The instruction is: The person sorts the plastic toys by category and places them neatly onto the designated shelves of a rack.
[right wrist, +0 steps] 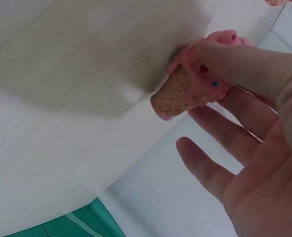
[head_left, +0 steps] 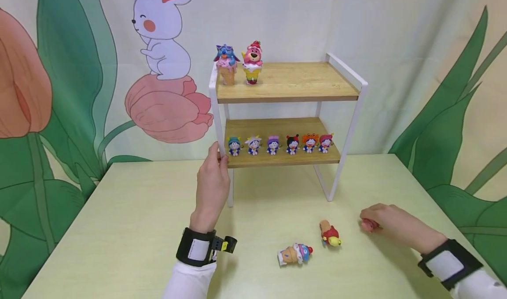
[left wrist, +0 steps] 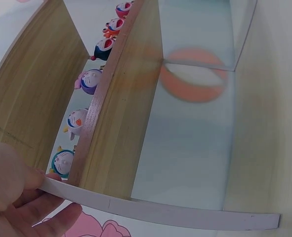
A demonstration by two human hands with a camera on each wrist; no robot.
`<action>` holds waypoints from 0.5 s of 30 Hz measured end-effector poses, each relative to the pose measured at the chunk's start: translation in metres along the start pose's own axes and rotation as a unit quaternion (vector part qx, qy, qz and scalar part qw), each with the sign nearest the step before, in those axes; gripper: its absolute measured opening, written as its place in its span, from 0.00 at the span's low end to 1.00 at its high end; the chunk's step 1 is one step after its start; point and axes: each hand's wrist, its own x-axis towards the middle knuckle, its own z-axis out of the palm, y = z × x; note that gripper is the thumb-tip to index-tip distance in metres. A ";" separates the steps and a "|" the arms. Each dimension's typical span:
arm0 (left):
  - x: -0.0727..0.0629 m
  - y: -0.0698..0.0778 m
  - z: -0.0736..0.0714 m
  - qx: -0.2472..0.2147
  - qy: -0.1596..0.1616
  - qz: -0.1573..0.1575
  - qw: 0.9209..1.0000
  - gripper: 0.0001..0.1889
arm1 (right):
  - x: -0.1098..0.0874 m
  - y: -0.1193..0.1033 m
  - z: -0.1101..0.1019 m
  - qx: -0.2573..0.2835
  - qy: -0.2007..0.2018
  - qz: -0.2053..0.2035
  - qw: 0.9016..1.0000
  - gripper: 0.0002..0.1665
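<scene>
My left hand [head_left: 211, 184] grips the white left post [left wrist: 160, 212] of a two-tier shelf [head_left: 293, 97], at the height of the lower board. At the right of the table, my right hand [head_left: 398, 224] pinches a pink ice-cream-cone figurine [right wrist: 185, 94] between thumb and fingers, close over the tabletop. Its waffle cone points away from the palm in the right wrist view, while the fingers partly cover its pink top. Two more cone figurines lie on their sides nearby: one with a red body and yellow head [head_left: 330, 235], the other with a blue top [head_left: 296, 254].
On the top board, a blue cone figurine [head_left: 226, 65] and a pink bear cone figurine [head_left: 252, 63] stand at the left. Several small blue-and-white figurines [head_left: 273, 145] line the lower board. Behind the table [head_left: 138, 228] hangs a printed cloth [head_left: 277, 17].
</scene>
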 end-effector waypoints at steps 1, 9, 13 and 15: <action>0.000 0.000 0.000 -0.001 0.000 0.000 1.000 0.18 | 0.000 0.001 0.001 0.003 -0.006 0.002 1.000 0.24; 0.000 0.000 0.001 -0.003 0.002 -0.001 1.000 0.17 | 0.002 0.001 0.002 0.002 -0.040 0.033 0.999 0.23; 0.000 0.000 0.000 -0.004 0.001 -0.002 1.000 0.17 | 0.006 -0.002 -0.002 -0.008 -0.043 0.051 0.998 0.20; 0.000 0.000 0.000 -0.004 0.001 -0.003 1.000 0.18 | 0.008 -0.005 -0.004 -0.011 -0.036 0.054 0.998 0.20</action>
